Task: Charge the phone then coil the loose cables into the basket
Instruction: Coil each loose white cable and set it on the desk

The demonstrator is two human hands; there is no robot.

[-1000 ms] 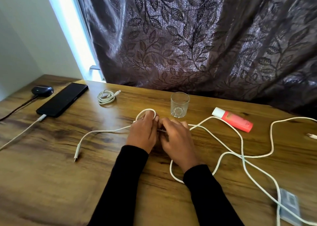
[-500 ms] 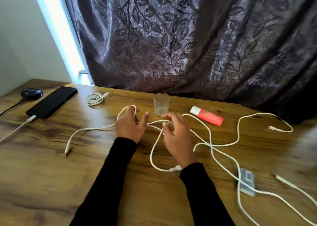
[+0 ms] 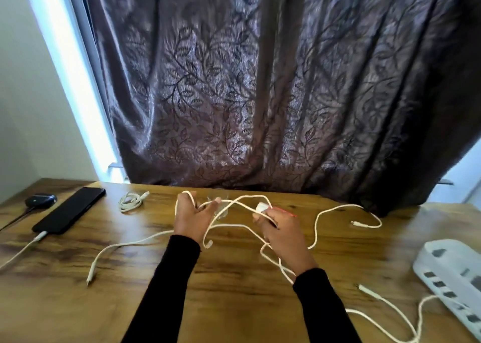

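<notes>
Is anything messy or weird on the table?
Yes: loose white cables sprawl tangled across the table, one strung between the left hand and right hand. Only the small coil is neat.

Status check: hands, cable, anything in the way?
Left hand looped in white cable, right hand pinching it. Phone plugged in. Basket at right. Glass behind the hands.

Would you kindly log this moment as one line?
left hand: looping long white cable | right hand: gripping it | black phone: plugged in
</notes>
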